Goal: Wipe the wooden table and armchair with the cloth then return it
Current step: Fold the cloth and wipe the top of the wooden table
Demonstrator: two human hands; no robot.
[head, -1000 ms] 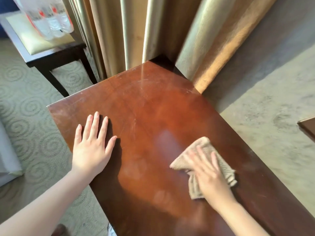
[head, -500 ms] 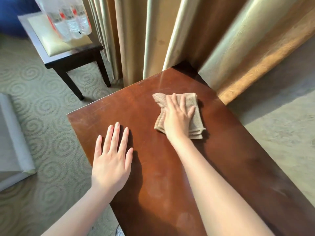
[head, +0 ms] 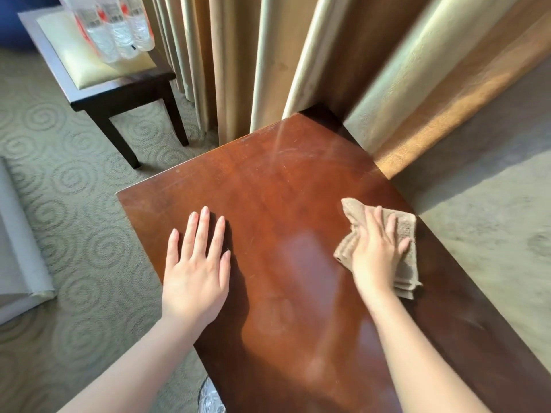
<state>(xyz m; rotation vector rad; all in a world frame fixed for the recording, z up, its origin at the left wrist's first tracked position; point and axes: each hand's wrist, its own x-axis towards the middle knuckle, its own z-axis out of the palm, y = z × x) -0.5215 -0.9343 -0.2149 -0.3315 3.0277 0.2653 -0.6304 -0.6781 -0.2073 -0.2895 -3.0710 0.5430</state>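
Note:
A glossy reddish-brown wooden table (head: 277, 189) fills the middle of the head view. A folded beige cloth (head: 404, 231) lies near the table's right edge. My right hand (head: 377, 251) presses flat on the cloth, fingers pointing away from me. My left hand (head: 196, 263) rests flat on the bare tabletop near its left edge, fingers spread, holding nothing. The armchair is not clearly in view.
Beige curtains (head: 268, 61) hang right behind the table's far corner. A dark stool with a pale cushion (head: 98, 70) stands at the upper left, carrying a pack of water bottles (head: 116, 28). Swirl-patterned carpet (head: 65, 180) lies to the left, a white object (head: 15, 242) at the left edge.
My right hand has slid the cloth from the far middle of the table back to its right edge, after first pushing it away from me. My left hand stays planted.

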